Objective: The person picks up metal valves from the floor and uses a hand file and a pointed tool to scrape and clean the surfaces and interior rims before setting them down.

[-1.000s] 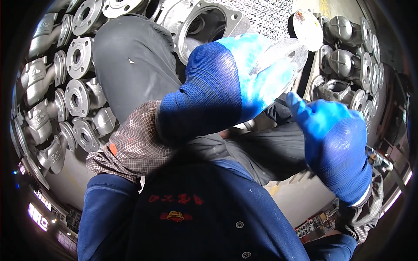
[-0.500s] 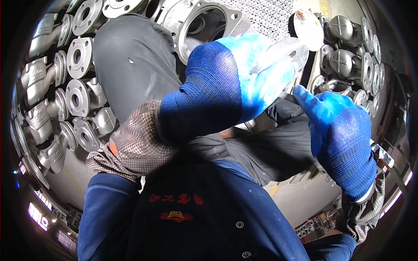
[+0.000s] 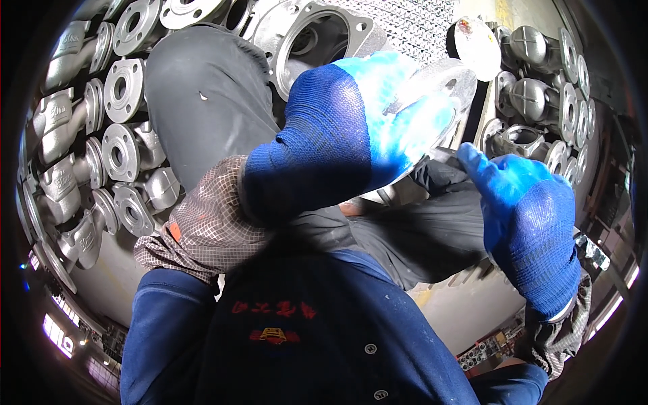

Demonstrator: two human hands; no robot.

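My left hand [image 3: 378, 121], in a blue coated knit glove, is closed round the edge of a grey flanged metal casting [image 3: 459, 79]. The round flange with a bolt hole shows past its fingers; the rest is hidden under the hand. My right hand [image 3: 520, 192], gloved alike, is closed, with its index finger stretched along a flat, thin metal tool [image 3: 442, 154]. The tool's tip lies close to the casting below my left fingers; whether they touch I cannot tell. Its grip is hidden in the palm.
Rows of flanged valve bodies [image 3: 121, 154] stand to the left. More valve bodies [image 3: 530, 101] are stacked on the right. A large open valve body [image 3: 317, 44] sits beyond my left knee, beside a patterned metal mat [image 3: 412, 27]. A pale round disc [image 3: 476, 48] lies near the right stack.
My right hand has moved slightly down, toward me, with the tool. The left hand has shifted very little and keeps its hold on the casting.
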